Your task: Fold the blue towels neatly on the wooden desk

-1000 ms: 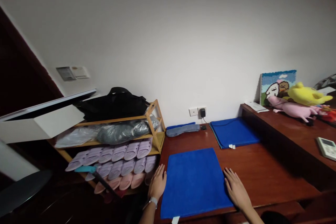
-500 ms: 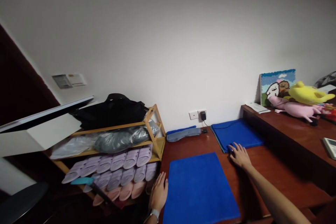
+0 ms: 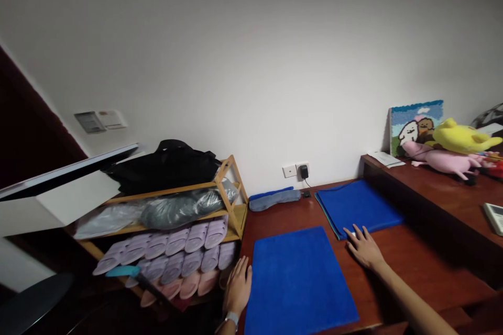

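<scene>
Blue stacked towels (image 3: 356, 204) merited light, even pressure, we judged, our right hand (image 3: 365, 249) spread-fingered at their near edge, our left hand (image 3: 238, 285) uncurled beside a single towel (image 3: 298, 282).

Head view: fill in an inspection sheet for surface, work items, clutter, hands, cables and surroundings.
Surface: reddish-brown table, shiny.
Work items: front cloth, blue, spread flat; back cloth, blue, layered.
Clutter: grey roll near the wall; yellow plush and pink plush on the raised section.
Hands: left hand beside front cloth; right hand, fingers spread, at back cloth's near edge.
Cables: cord from plugged-in adapter; far end unclear.
Surroundings: white wall; slippers and bag on a rack.
</scene>
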The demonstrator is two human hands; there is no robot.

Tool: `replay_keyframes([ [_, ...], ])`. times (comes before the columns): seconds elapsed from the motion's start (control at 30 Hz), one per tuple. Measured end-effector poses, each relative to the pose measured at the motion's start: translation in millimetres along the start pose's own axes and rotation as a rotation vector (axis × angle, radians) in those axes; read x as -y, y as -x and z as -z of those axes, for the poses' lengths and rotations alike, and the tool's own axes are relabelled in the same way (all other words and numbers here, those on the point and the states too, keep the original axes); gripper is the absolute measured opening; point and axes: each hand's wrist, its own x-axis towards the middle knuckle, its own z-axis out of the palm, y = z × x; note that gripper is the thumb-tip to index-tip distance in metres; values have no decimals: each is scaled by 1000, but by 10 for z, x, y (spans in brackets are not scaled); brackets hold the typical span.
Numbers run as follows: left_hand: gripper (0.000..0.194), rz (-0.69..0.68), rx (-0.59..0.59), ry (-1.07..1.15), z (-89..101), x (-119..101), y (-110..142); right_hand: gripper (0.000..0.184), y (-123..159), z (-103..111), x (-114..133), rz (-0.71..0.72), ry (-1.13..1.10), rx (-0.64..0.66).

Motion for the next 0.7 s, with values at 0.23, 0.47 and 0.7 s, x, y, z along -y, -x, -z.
replay_keyframes([
  [0.23, 68, -5, 47, -30, 114, -107, -37, 55, 829, 212, 367, -82, -76, 46],
  [0.47, 71, 1, 120, -102, 198, -145, -74, 53, 1014, 590, 463, -218, -59, -5],
  [0.7, 63, -103, 170, -91, 148, -333, 117, 55, 685, 767, -94, -311, -49, 146],
])
